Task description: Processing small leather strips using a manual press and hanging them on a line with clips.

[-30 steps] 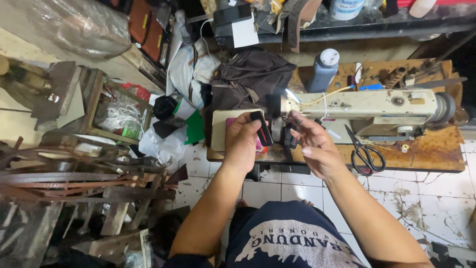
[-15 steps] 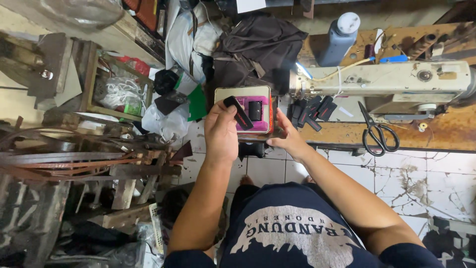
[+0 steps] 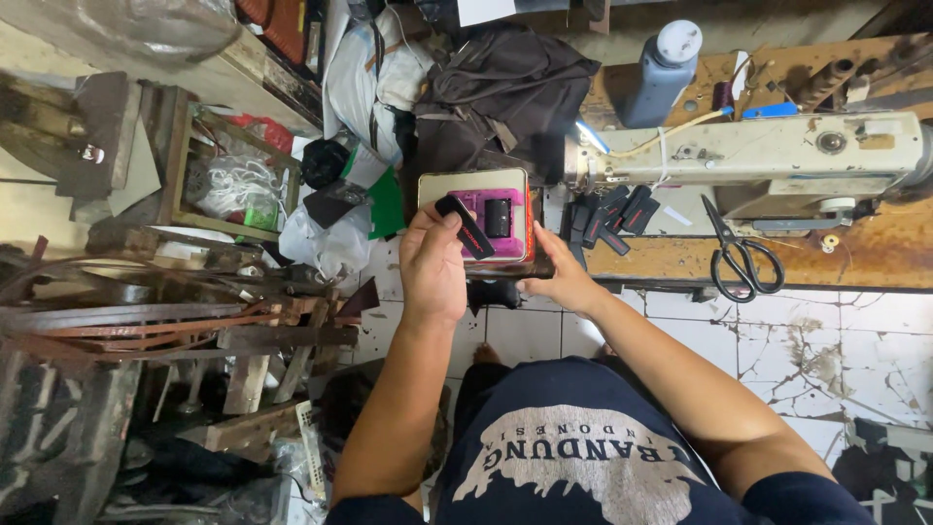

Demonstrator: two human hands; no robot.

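Centre of frame: left hand pinches a small black strip with a red edge, held over a shallow box with a pink lining. Right hand grips the box's lower right edge. More black strips lie just right, under the sewing machine. Scissors rest on the wooden bench.

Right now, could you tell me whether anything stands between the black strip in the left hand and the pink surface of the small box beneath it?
Nothing visible does. The left hand holds the black strip over the box, whose pink surface shows beside a small black piece. The right hand steadies the box's right edge.
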